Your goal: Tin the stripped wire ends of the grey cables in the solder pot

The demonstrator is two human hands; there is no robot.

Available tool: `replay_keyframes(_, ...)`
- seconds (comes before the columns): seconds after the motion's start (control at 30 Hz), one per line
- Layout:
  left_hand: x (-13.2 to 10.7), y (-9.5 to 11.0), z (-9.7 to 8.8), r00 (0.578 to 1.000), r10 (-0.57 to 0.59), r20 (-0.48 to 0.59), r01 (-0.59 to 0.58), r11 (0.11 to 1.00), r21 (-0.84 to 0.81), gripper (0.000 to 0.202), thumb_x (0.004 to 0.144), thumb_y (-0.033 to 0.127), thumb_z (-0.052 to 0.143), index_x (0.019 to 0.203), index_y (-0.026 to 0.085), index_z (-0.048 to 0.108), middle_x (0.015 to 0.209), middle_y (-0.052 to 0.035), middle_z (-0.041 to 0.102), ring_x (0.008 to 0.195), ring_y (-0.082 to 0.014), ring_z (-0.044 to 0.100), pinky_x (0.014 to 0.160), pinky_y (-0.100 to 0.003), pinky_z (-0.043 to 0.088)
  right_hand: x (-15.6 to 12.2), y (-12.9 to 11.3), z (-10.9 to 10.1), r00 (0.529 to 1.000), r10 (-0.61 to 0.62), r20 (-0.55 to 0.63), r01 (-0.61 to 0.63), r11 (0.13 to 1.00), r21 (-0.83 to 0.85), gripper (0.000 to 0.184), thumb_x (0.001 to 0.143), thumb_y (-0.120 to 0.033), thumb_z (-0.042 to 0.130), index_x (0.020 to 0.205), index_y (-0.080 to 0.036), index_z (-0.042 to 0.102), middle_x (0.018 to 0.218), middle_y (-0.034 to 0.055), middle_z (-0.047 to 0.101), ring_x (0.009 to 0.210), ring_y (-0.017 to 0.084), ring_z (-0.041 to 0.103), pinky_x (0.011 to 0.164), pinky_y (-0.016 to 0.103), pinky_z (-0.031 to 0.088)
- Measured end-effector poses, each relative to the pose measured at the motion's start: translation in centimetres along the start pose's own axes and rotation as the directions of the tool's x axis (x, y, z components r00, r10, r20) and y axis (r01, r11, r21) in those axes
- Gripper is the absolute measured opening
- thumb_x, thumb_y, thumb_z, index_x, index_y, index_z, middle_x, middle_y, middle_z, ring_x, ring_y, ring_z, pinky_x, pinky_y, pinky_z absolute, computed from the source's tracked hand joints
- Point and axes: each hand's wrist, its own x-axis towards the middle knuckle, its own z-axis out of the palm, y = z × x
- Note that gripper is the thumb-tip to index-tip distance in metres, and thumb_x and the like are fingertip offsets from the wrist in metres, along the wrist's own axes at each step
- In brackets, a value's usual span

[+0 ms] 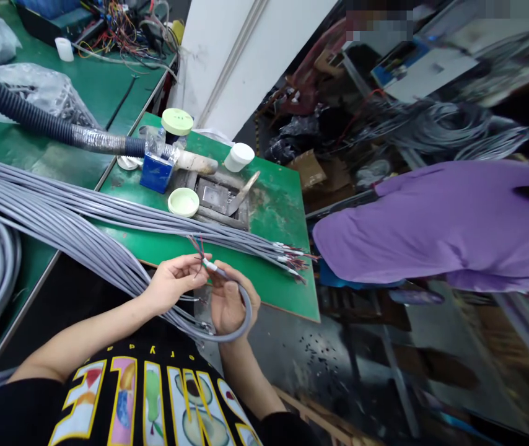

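My left hand (174,282) and my right hand (230,300) meet just below the near edge of a green table (287,210). Both pinch the stripped end of one grey cable (246,319), which loops down round my right hand. Thin red and dark wires (197,244) stick up from that end between my fingertips. A thick bundle of grey cables (60,217) runs from the left across the table, and its stripped ends (292,257) lie near the table's right edge.
On the table stand a blue box (155,173), a green-lidded jar (177,122), a white jar (239,157), a pale green lid (183,202) and a metal fixture (218,198). A corrugated hose (27,118) comes from the left. A person in purple (436,223) bends at right.
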Motion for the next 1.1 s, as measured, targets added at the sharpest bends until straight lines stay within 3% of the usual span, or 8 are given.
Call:
replay_keyframes(0.1,0.2,0.5,0.4,0.998,0.017,-0.056,-0.013,0.997,0.070,0.039,0.054,0.035,0.086,0.084,0.014,0.076,0.059,0.0014,0.061,0.054,-0.0059,0.048,0.055,-0.020,0.040,-0.5,0.4,0.5,0.979,0.200,-0.044,-0.193,0.972,0.131,0.016,0.077,-0.037,0.071,0.089,-0.026,0.073,0.090,0.0023,0.076,0.080,0.021,0.072,0.073,0.038,0.060)
replay_keyframes(0.2,0.1,1.2,0.8,0.992,0.015,-0.129,0.002,0.992,0.125,0.034,0.052,0.038,0.085,0.072,0.012,0.074,0.063,-0.0012,0.065,0.053,-0.0067,0.047,0.053,-0.021,0.040,-0.8,0.4,0.6,0.940,0.340,-0.013,-0.325,0.909,0.260,0.017,0.074,-0.038,0.074,0.087,-0.028,0.073,0.089,0.0001,0.077,0.080,0.017,0.072,0.074,0.033,0.059)
replay_keyframes(0.3,0.0,1.6,1.1,0.987,0.017,-0.161,0.009,0.987,0.160,0.032,0.052,0.039,0.084,0.062,0.012,0.070,0.068,-0.0035,0.069,0.053,-0.0070,0.049,0.051,-0.021,0.040,-1.0,0.5,0.7,0.905,0.424,0.026,-0.406,0.845,0.347,0.017,0.072,-0.038,0.077,0.086,-0.030,0.074,0.088,-0.0014,0.077,0.082,0.014,0.072,0.076,0.029,0.058)
replay_keyframes(0.5,0.0,1.8,1.2,0.987,0.014,-0.158,0.019,0.978,0.210,0.035,0.053,0.042,0.081,0.052,0.013,0.063,0.049,0.0008,0.059,0.047,-0.0065,0.047,0.048,-0.020,0.038,-1.2,0.7,0.8,0.841,0.539,0.057,-0.510,0.751,0.421,0.017,0.068,-0.038,0.080,0.082,-0.030,0.075,0.091,-0.0024,0.077,0.085,0.011,0.070,0.079,0.024,0.056)
replay_keyframes(0.77,0.1,1.6,0.9,0.987,-0.012,-0.163,0.047,0.977,0.210,0.037,0.055,0.044,0.081,0.052,0.013,0.061,0.046,0.0007,0.058,0.045,-0.0079,0.052,0.047,-0.020,0.040,-1.5,0.9,0.7,0.783,0.615,0.087,-0.580,0.674,0.458,0.021,0.063,-0.039,0.083,0.081,-0.030,0.075,0.085,-0.0049,0.077,0.072,0.007,0.068,0.074,0.021,0.056)
replay_keyframes(1.1,0.1,1.5,0.8,0.986,-0.025,-0.165,0.055,0.981,0.186,0.041,0.054,0.047,0.082,0.052,0.012,0.060,0.045,-0.0002,0.059,0.044,-0.0082,0.051,0.047,-0.021,0.039,-1.7,1.4,0.3,0.816,0.576,0.058,-0.554,0.749,0.363,0.019,0.066,-0.043,0.079,0.082,-0.032,0.073,0.085,-0.0046,0.074,0.069,0.011,0.064,0.069,0.029,0.054)
